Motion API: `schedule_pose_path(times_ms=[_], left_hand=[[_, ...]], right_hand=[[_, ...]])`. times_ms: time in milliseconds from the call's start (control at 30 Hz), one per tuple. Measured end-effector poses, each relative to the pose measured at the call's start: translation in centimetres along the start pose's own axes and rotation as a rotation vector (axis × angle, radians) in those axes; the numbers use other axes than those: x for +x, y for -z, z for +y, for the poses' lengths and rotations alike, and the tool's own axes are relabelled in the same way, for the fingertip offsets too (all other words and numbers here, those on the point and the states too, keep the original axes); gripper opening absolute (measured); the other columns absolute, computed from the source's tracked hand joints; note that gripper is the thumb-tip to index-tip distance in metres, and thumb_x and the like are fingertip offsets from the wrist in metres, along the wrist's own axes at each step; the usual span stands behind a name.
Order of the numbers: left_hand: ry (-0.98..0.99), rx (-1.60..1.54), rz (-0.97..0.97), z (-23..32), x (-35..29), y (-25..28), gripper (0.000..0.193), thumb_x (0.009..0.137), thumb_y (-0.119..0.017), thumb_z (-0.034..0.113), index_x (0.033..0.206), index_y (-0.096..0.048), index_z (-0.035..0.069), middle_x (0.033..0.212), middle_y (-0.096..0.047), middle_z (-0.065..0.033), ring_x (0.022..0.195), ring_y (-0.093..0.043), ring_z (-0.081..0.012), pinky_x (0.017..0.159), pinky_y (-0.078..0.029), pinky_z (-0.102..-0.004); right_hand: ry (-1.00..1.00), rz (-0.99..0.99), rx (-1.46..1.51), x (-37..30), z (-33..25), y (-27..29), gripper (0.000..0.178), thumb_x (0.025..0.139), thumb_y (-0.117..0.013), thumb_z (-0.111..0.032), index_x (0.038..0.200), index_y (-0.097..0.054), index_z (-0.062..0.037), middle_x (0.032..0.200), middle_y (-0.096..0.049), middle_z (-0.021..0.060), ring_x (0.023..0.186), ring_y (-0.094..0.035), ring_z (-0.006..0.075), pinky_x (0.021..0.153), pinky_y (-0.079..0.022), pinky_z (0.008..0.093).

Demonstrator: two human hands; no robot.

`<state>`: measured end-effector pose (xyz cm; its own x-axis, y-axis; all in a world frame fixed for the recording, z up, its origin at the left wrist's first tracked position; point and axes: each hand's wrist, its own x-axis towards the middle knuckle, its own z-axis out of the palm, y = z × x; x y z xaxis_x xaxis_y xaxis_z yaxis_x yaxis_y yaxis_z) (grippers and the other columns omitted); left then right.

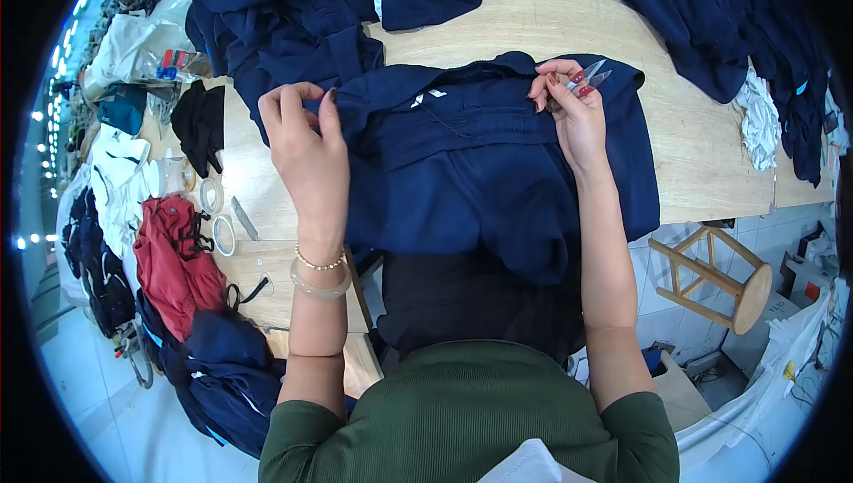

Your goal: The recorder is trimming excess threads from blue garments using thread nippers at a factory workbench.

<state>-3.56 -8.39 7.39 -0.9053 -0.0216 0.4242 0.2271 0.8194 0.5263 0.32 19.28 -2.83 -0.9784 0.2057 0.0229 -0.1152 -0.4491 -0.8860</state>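
Note:
A navy blue garment (480,181) with a gathered waistband lies at the table's near edge and hangs over it toward my lap. A small white tag (430,97) shows inside its opening. My left hand (306,141) is closed on the cloth at the garment's left end, thumb against the bent fingers. At the right end of the waistband is my right hand (573,110), closed round small thread snips (593,76). Their blades point up and to the right, away from the waistband. The fingertips of that hand are at the garment's upper edge; whether they also pinch it, I cannot tell.
More navy garments (275,21) are heaped at the far left, others (693,12) at the far right. Tape rolls (223,236), a grey blade-like strip (243,219) and a red garment (178,256) lie on the left. A wooden stool (751,296) stands at lower right.

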Motion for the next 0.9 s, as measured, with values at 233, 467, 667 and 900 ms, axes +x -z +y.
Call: schedule_pose_path(times_ms=[233, 467, 667, 900], left_hand=[[-0.421, -0.205, -0.554, 2.9, -4.4, -4.6, 0.023, 0.078, -0.074, 0.003, 0.098, -0.062, 0.003, 0.105, -0.053, -0.0106, 0.087, -0.061, -0.0279, 0.073, -0.052, -0.0364], [-0.502, -0.118, -0.534, 1.2, -4.7, -6.1, 0.015, 0.082, -0.07, 0.004, 0.092, -0.059, 0.003, 0.094, -0.054, -0.0103, 0.083, -0.06, -0.0294, 0.072, -0.052, -0.0369], [-0.556, 0.056, -0.523, 2.0, -4.6, -5.3, 0.01, 0.084, -0.066, 0.008, 0.09, -0.059, 0.003, 0.087, -0.056, -0.012, 0.08, -0.059, -0.0292, 0.071, -0.051, -0.0382], [-0.56, -0.212, -0.596, 2.4, -3.0, -6.3, 0.006, 0.086, -0.061, 0.001, 0.089, -0.056, 0.001, 0.082, -0.059, -0.0141, 0.079, -0.062, -0.0327, 0.071, -0.052, -0.0385]], right_hand=[[-0.004, 0.005, -0.011, 0.0, -0.1, -0.3, 0.015, 0.099, -0.053, -0.009, 0.108, -0.06, 0.0007, 0.085, -0.064, 0.0083, 0.072, -0.057, 0.0112, 0.069, -0.045, 0.0224], [-0.001, 0.006, -0.01, 0.0, -0.1, -0.1, 0.015, 0.1, -0.052, -0.009, 0.108, -0.06, 0.0007, 0.085, -0.065, 0.008, 0.072, -0.057, 0.0107, 0.069, -0.045, 0.0216], [0.003, -0.004, -0.021, -0.1, -0.2, -0.1, 0.015, 0.1, -0.052, -0.009, 0.108, -0.06, 0.0004, 0.086, -0.065, 0.0083, 0.071, -0.057, 0.0106, 0.068, -0.044, 0.0215], [-0.117, 0.089, -0.218, 0.0, -2.7, -2.3, 0.022, 0.099, -0.057, -0.021, 0.112, -0.053, -0.0033, 0.079, -0.052, -0.0002, 0.065, -0.041, 0.0037, 0.054, -0.031, 0.0198]])
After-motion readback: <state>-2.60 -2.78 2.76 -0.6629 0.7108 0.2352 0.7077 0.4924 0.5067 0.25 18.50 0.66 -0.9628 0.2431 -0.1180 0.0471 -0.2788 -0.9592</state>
